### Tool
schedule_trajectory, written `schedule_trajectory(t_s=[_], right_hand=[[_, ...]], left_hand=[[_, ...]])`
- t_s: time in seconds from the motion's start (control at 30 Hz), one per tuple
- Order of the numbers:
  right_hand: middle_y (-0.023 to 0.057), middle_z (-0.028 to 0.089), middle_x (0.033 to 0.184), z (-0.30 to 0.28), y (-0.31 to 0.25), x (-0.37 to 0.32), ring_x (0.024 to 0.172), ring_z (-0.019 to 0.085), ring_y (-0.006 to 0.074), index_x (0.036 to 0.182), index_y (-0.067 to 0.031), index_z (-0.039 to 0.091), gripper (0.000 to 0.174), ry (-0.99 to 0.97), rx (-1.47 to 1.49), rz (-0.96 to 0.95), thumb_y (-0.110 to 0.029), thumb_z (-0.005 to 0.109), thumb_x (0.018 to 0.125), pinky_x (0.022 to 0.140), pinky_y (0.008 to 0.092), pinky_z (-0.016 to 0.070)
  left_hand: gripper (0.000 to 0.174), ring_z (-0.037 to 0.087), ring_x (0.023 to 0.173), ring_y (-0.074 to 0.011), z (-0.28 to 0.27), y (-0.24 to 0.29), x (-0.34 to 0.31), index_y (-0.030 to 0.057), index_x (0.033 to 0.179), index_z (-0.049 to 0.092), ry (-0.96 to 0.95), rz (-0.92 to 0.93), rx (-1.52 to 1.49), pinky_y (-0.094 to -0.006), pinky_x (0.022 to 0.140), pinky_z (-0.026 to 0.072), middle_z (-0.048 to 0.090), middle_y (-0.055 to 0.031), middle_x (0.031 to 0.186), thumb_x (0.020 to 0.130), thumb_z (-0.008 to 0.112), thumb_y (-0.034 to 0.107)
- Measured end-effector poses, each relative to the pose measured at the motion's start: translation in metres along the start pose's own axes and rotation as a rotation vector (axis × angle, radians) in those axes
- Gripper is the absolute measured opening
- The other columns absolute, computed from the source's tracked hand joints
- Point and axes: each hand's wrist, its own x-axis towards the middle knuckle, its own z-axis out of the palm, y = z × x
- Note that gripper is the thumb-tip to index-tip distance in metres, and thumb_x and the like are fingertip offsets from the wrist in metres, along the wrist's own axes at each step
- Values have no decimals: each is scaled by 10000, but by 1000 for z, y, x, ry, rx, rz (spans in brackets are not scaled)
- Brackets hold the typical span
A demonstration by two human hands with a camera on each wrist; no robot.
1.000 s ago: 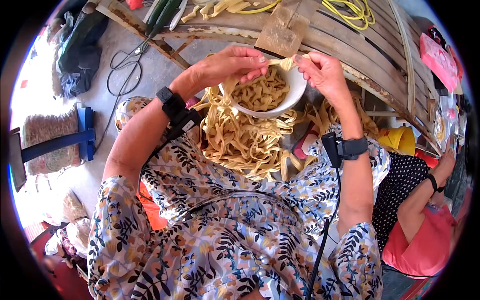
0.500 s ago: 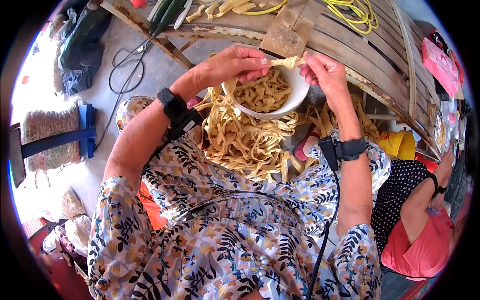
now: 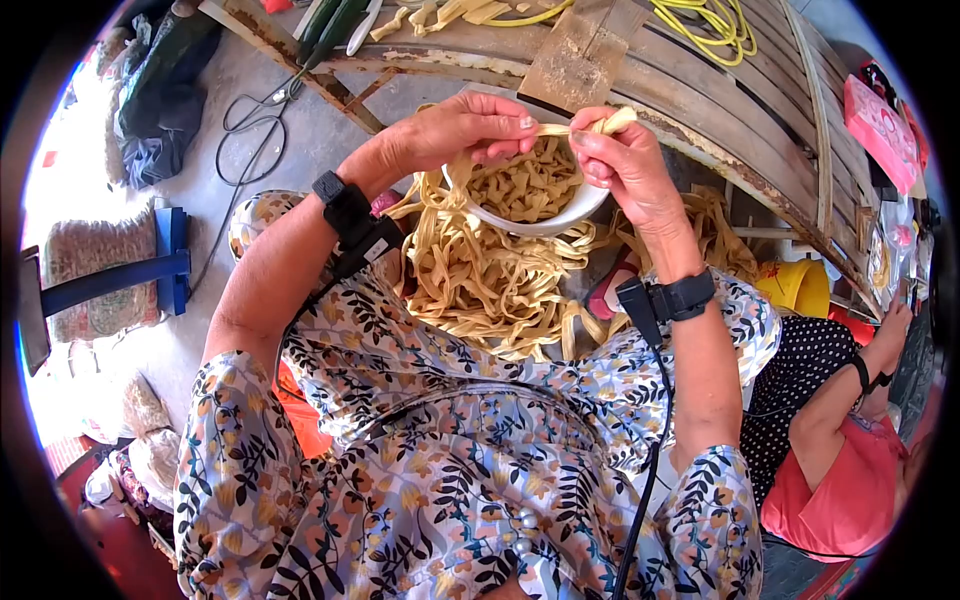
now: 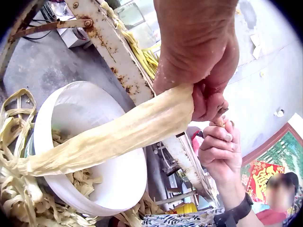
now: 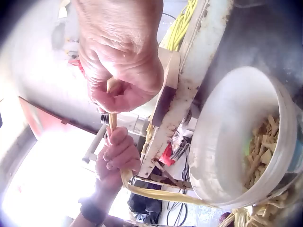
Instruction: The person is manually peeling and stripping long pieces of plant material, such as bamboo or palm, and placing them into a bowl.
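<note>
Both hands hold a long, flat, pale yellow strip point(image 4: 113, 132) stretched between them above a white bucket point(image 3: 590, 203). The left hand point(image 3: 462, 130) pinches it on the left; its long tail slants down across the bucket toward the pile in the left wrist view. My right hand point(image 3: 632, 165) grips the strip close by, fingers curled round it, with a short end poking out past the fingertips. Inside the bucket lie many short pieces point(image 3: 525, 190) of the same stuff. A tangled pile of long strips point(image 3: 480, 280) lies below the bucket.
A slatted wooden bench with a rusty metal edge point(image 3: 740, 165) runs along the far side, bearing a wooden block point(image 3: 570, 75), yellow cord point(image 3: 715, 40) and loose strips point(image 3: 450, 15). A yellow bucket point(image 3: 800, 285) and another seated person point(image 3: 840, 470) are at the right.
The right hand first drew slightly right, then came back left toward the left hand. Its fingers now cover the knot seen between the hands earlier. The left hand has stayed nearly still.
</note>
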Motion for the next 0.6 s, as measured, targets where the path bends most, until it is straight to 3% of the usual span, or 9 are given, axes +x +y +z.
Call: schedule_trajectory(t_s=[0.17, 0.27, 0.37, 0.5, 0.6], right_hand=[[16, 557, 708, -5, -2, 0, 554, 471, 32, 937, -13, 582, 166, -50, 11, 16, -108, 602, 802, 465, 145, 373], [38, 591, 774, -1, -9, 0, 610, 540, 59, 957, -15, 581, 204, 47, -142, 39, -179, 576, 835, 521, 161, 447], [60, 606, 908, 3, -10, 1, 678, 569, 78, 975, -34, 579, 229, 205, -281, -35, -228, 535, 863, 546, 163, 445], [38, 605, 989, -2, -21, 2, 769, 585, 103, 1040, -68, 584, 332, 120, -320, -13, -341, 471, 888, 622, 193, 470], [53, 598, 1010, 5, -26, 3, 824, 567, 103, 1064, -51, 577, 386, 120, -429, -20, -370, 441, 896, 691, 214, 459]], left_hand=[[274, 339, 500, -19, -1, 0, 0, 38, 806, 562, -4, -18, 0, -158, 463, 270, 398, 61, 553, 904, 456, 271], [272, 351, 509, -22, 0, 0, 0, 37, 827, 566, 32, 2, 31, -155, 473, 283, 409, 58, 567, 905, 452, 272], [277, 380, 530, -31, 2, 6, -1, 33, 858, 569, 54, 8, 63, -158, 501, 321, 428, 52, 586, 907, 444, 275], [265, 466, 605, -47, -1, 10, 2, 22, 911, 567, 62, -32, 47, -179, 571, 392, 517, 18, 669, 902, 456, 263], [260, 521, 688, -59, 1, 10, 12, 13, 958, 567, 42, 162, 181, -189, 624, 419, 580, -18, 776, 883, 497, 252]])
